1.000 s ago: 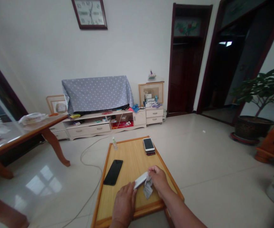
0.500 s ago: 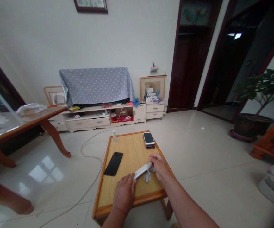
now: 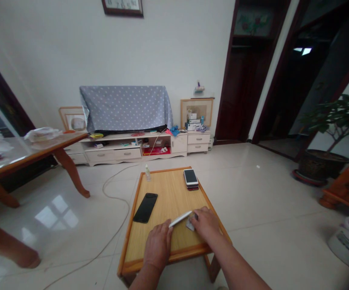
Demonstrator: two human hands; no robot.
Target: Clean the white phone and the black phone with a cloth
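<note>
My left hand point(image 3: 158, 243) is closed around the lower end of a thin white phone point(image 3: 180, 218), which shows almost edge-on above the small wooden table point(image 3: 171, 186). Close beside the phone's far end, my right hand point(image 3: 206, 223) has its fingers closed on a grey cloth point(image 3: 190, 224). Part of the cloth hangs below those fingers, and the rest is hidden by the hand. A black phone point(image 3: 146, 207) lies on the table to the left. Near the far right corner sits a stack of phones point(image 3: 190, 177), a white-framed one on top.
A small clear bottle point(image 3: 147, 174) stands at the table's far left corner. A cable point(image 3: 126, 199) runs over the floor on the left, near a larger wooden table point(image 3: 67, 167). Against the wall is a white cabinet point(image 3: 114, 155); a bucket point(image 3: 348, 243) stands at right.
The white phone has turned from showing its flat face to nearly edge-on. My right hand has come down and right slightly, bunching the cloth, which now shows less. The view has shifted slightly.
</note>
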